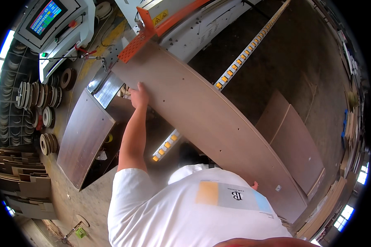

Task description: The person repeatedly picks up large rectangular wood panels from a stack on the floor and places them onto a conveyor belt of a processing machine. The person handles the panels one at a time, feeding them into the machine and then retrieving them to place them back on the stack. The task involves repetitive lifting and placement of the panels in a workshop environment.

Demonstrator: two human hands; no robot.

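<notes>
A long brown wood-look panel (pixel 198 111) with several small drilled holes slants from the machine at upper left to the lower right. My left hand (pixel 139 97) grips its near edge close to the machine end, thumb up and fingers partly hidden. At the other end, only a bit of my right hand (pixel 255 186) shows over the near edge; my shirt covers the rest. The panel's far-left end lies under an orange perforated bracket (pixel 135 46) on the machine. Beneath the panel runs a rail with yellow rollers (pixel 231 71).
A control console (pixel 49 24) with a lit screen stands upper left. Left of my arm is a brown cabinet-like stand (pixel 84 140). More panels (pixel 297 144) lie at right. Rolls of edging strip (pixel 39 94) and stacked boards (pixel 24 181) line the left side.
</notes>
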